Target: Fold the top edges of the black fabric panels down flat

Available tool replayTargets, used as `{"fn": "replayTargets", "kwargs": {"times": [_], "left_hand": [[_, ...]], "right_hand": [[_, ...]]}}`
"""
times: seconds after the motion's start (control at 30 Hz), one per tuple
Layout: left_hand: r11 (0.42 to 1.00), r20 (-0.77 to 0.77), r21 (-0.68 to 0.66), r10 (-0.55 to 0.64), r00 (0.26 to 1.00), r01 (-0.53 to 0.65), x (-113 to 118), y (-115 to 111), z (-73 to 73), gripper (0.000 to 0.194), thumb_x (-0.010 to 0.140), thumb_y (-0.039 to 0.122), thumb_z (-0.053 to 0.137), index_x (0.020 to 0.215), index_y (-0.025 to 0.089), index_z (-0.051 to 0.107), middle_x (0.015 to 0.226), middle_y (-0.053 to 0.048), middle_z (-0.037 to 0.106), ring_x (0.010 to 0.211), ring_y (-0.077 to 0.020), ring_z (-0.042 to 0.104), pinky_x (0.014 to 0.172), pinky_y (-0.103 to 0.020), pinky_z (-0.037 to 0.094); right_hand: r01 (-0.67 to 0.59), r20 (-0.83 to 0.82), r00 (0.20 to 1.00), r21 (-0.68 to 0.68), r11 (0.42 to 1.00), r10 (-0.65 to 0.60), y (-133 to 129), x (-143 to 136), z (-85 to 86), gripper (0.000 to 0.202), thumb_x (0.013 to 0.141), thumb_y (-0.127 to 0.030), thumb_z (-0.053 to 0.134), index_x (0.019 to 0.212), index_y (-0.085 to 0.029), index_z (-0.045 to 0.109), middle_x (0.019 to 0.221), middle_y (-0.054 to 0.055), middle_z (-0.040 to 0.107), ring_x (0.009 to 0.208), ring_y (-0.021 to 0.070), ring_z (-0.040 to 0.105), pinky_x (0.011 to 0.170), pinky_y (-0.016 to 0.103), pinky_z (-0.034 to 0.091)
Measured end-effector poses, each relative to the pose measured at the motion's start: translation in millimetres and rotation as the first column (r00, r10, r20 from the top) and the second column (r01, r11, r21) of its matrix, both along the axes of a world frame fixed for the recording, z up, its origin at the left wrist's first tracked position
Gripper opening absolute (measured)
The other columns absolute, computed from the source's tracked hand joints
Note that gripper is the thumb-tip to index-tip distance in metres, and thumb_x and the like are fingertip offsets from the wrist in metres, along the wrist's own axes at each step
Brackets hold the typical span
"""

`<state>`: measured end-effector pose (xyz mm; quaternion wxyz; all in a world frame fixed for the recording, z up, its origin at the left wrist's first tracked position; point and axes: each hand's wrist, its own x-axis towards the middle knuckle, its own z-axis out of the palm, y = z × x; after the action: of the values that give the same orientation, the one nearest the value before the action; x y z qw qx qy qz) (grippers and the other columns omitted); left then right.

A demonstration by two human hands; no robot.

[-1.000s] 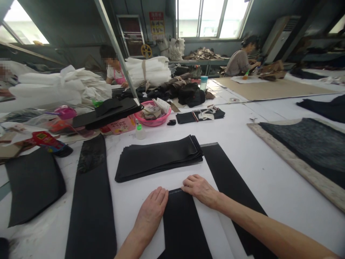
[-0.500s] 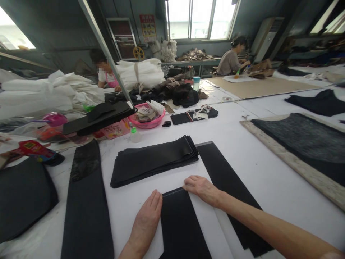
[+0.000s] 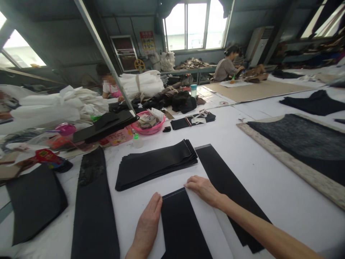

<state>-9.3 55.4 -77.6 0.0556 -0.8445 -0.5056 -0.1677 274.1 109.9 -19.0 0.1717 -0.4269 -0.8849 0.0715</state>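
A black fabric strip lies lengthwise in front of me, with a thin pale line along its far edge. My left hand is closed at its far left corner, fingers pressed together along the side; the thumb is hidden. At the far right corner, my right hand has its fingertips drawn together on the edge. Just beyond both hands sits a stack of black panels, slightly fanned. Another long black strip runs under my right forearm, its far end showing a greyish band.
More black pieces lie to the left. Farther back are a pink basin, a green-capped bottle and a slanted metal pole. A board with dark fabric lies right. Two people work across the white table.
The camera view has shifted slightly, so the surroundings sit a little differently. Both hands stay at the strip's far corners, with the right fingertips slightly nearer the corner's outer side.
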Motion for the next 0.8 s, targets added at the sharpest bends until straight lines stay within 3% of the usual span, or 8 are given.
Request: {"fn": "replayTargets", "kwargs": {"times": [0.17,0.27,0.33,0.43,0.57,0.8], "left_hand": [[0.998,0.001,-0.066,0.016,1.0,-0.016,6.2,6.1,18.1,0.046,0.085,-0.001,0.033,0.121,0.018,0.055,0.126,-0.008,0.061,0.116,-0.02,0.061,0.095,-0.037,0.054],[0.996,-0.076,-0.087,0.017,0.997,-0.024,18.2,9.9,30.8,0.052,0.085,-0.003,0.037,0.129,0.021,0.051,0.112,-0.006,0.063,0.103,-0.0185,0.064,0.087,-0.033,0.057],[0.996,-0.139,-0.081,0.012,0.99,-0.023,26.2,10.7,34.3,0.053,0.083,-0.004,0.042,0.129,0.022,0.052,0.106,-0.007,0.062,0.101,-0.0213,0.063,0.088,-0.036,0.056],[0.999,-0.186,-0.036,0.028,0.982,-0.035,29.9,9.5,32.3,0.049,0.081,-0.004,0.047,0.124,0.018,0.057,0.11,-0.011,0.06,0.108,-0.0254,0.059,0.093,-0.042,0.053],[0.998,-0.219,0.018,0.055,0.974,-0.052,19.8,6.3,26.1,0.05,0.079,-0.007,0.045,0.122,0.014,0.058,0.114,-0.012,0.06,0.109,-0.0252,0.059,0.092,-0.039,0.054],[0.995,-0.123,0.077,0.067,0.99,-0.058,10.1,-1.6,7.8,0.053,0.08,-0.008,0.038,0.123,0.015,0.059,0.123,-0.014,0.06,0.116,-0.0271,0.058,0.094,-0.039,0.054]], "right_hand": [[-0.044,-0.013,0.999,0.044,0.998,0.044,-4.9,-42.9,-5.2,0.023,0.092,-0.024,0.06,0.115,-0.026,0.063,0.112,0.004,0.065,0.106,0.0197,0.058,0.093,0.034,0.046],[-0.049,0.002,0.999,0.069,0.996,0.049,-9.4,-59.1,-15.7,0.026,0.091,-0.023,0.061,0.117,-0.023,0.062,0.119,0.007,0.063,0.111,0.0231,0.056,0.096,0.039,0.046],[-0.041,0.01,0.999,0.08,0.996,0.04,-11.0,-62.0,-21.1,0.026,0.093,-0.023,0.058,0.119,-0.022,0.061,0.123,0.008,0.061,0.114,0.0241,0.055,0.098,0.042,0.045],[-0.046,0.02,0.999,0.084,0.995,0.044,-11.2,-59.0,-25.5,0.027,0.093,-0.024,0.059,0.119,-0.022,0.061,0.126,0.008,0.061,0.116,0.0244,0.055,0.099,0.043,0.045],[-0.031,0.023,0.999,0.084,0.996,0.029,-11.2,-49.1,-27.8,0.032,0.091,-0.024,0.062,0.122,-0.024,0.06,0.133,0.007,0.058,0.122,0.0249,0.053,0.103,0.045,0.043],[0.108,0.038,0.993,0.051,0.993,-0.11,-20.8,-18.8,-31.0,0.034,0.093,-0.023,0.059,0.127,-0.025,0.059,0.141,0.008,0.053,0.13,0.0258,0.049,0.108,0.045,0.039]]}}
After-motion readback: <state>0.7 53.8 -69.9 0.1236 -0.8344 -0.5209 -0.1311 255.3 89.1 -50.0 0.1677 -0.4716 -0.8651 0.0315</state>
